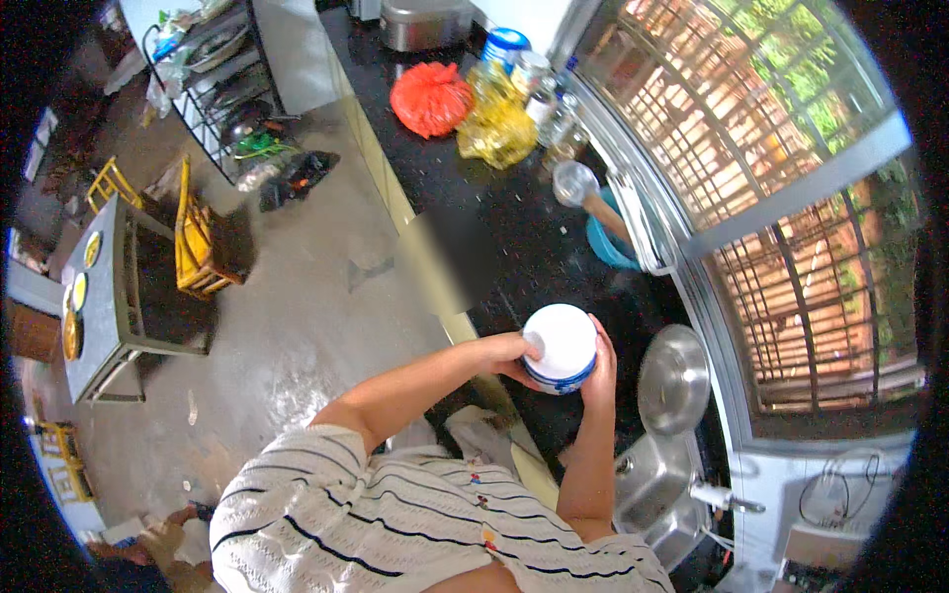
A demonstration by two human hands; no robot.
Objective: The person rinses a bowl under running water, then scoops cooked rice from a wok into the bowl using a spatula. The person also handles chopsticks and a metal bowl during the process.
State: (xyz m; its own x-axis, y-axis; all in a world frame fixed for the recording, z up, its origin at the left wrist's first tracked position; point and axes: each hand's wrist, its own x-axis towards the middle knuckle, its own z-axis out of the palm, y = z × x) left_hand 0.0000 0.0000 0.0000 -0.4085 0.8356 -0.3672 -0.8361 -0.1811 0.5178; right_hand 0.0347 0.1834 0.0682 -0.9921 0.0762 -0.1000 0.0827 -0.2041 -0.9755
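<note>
A white bowl (560, 338) with a blue pattern round its outside is held between my two hands above the black counter (465, 252). The blue bands below its rim look like those of a stack, but I cannot tell how many bowls there are. My left hand (509, 353) grips its left side, thumb at the rim. Around the right side curls my right hand (601, 366), its fingers partly hidden behind the bowl. To the right of my right hand, a round steel basin (674, 380) leans beside the steel sink (647, 472).
Farther along the counter are a blue tub (615, 237) with a ladle, a red plastic bag (431, 100), a yellow plastic bag (496, 128), and several jars. A barred window (811, 287) borders the right. Across the floor stand a table (124, 287) and a yellow chair (203, 242).
</note>
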